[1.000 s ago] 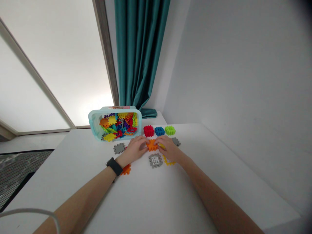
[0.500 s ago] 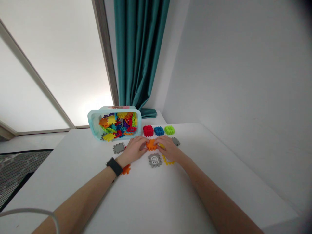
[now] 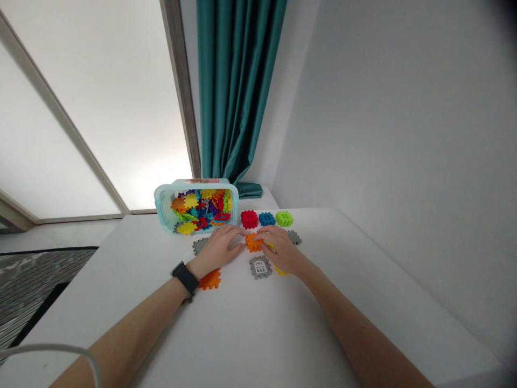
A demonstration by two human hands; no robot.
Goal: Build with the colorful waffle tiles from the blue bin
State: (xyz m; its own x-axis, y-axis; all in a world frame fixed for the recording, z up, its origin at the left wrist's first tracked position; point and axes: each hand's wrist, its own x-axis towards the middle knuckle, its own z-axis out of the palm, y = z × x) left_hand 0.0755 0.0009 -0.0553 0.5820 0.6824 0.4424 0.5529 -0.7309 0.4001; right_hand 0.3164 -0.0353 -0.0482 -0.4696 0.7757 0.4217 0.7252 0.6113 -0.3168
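An orange toothed building tile (image 3: 253, 242) is at the middle of the white table, between my two hands. My right hand (image 3: 279, 249) has its fingers closed over the tile's right side. A bit of yellow shows beneath that hand; how it joins the orange tile is hidden. My left hand (image 3: 220, 249) lies to the left, thumb apart from the fingers, its fingertips close to the tile's edge. Nearer to me are a grey window tile (image 3: 260, 267) and a yellow tile (image 3: 281, 271), partly covered by my right hand. Another orange tile (image 3: 210, 279) sits beside my left wrist.
Behind my hands stand a red block (image 3: 249, 219), a blue block (image 3: 267, 219) and a lime green block (image 3: 284, 218). A light blue bin (image 3: 163, 207) full of colourful pieces is at the back left. Grey tiles lie at left (image 3: 199, 246) and right (image 3: 294, 237).
My left fingers have drawn slightly away from the orange tile, while my right hand stays on it. The whole view has shifted a little, and more of the orange tile by my left wrist shows.
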